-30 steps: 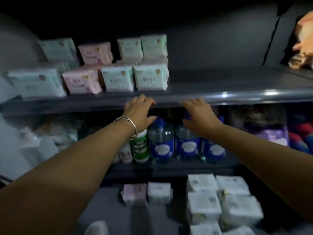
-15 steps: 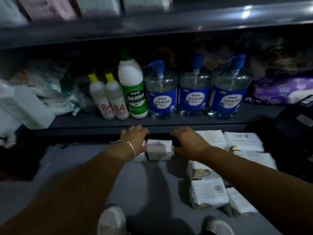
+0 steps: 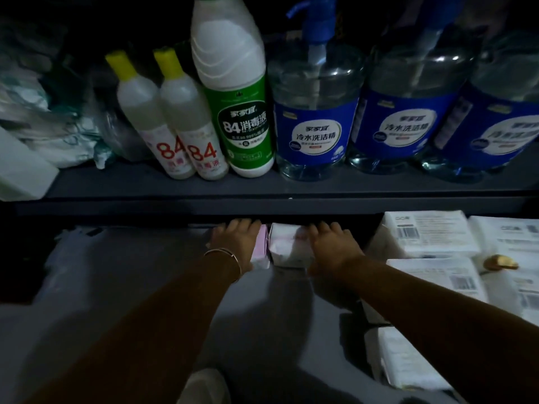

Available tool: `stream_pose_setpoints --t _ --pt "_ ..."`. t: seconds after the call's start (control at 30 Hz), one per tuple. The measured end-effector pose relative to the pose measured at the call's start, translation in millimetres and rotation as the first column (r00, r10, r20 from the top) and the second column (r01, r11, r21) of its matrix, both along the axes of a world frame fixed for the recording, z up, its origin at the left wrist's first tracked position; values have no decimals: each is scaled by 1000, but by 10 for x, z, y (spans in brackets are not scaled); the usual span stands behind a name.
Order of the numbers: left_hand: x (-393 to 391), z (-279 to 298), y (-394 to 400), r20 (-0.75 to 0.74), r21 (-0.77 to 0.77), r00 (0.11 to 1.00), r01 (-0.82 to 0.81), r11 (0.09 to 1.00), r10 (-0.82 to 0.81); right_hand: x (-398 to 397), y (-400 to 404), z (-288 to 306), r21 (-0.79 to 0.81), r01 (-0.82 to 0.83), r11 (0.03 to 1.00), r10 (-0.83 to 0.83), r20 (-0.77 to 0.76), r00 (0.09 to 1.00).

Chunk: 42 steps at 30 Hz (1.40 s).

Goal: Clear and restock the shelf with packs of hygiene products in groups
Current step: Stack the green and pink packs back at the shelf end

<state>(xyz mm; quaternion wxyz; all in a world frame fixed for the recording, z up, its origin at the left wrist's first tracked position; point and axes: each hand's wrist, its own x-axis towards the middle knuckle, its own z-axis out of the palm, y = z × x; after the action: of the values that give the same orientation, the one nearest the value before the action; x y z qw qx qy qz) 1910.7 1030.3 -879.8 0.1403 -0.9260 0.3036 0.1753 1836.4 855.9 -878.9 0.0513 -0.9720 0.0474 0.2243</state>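
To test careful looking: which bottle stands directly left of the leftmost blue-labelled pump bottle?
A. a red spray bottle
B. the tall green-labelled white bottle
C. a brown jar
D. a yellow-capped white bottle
B: the tall green-labelled white bottle stands right beside the leftmost pump bottle; the two yellow-capped bottles are further left.

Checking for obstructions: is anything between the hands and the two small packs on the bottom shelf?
Nothing visible. The left hand rests on the pink soft pack and the right hand on the white soft pack. The dark shelf edge overhangs just above the fingers.
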Motion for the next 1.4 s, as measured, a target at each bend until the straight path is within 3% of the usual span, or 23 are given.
stream_pose_setpoints --t 0.17,0.37,0.53,0.7,0.83,1.0,1.17,1.3,1.4 --pt "45 -211 -97 40 25 999 31 999 -32 135 55 -211 -58 86 995 -84 29 996" --pt "95 -292 -99 66 64 992 101 993 -105 222 76 -276 134 154 979 -154 -16 988" --pt "136 65 -57 -126 92 987 110 990 -98 81 63 39 242 112 964 -111 -19 994" --pt "67 728 -42 -279 108 960 62 992 -30 -93 33 763 285 32 958 -62 97 993" --pt "1 1414 -33 -281 -5 960 -7 1000 5 -274 -80 1517 308 2 951 -69 206 976" --pt "-198 2360 -72 -317 -128 946 -118 985 72 -550 -298 2296 333 67 941 -195 369 909" --pt "-377 3177 -9 -365 -365 922 -269 891 128 -761 -445 2903 298 106 949 -249 497 831" --pt "-487 3755 47 -353 -507 932 -265 820 82 -822 -482 3357 311 128 942 -295 580 759" --pt "-496 4089 97 -397 -619 915 -319 718 64 -801 -486 3637 372 136 918 -353 612 707"
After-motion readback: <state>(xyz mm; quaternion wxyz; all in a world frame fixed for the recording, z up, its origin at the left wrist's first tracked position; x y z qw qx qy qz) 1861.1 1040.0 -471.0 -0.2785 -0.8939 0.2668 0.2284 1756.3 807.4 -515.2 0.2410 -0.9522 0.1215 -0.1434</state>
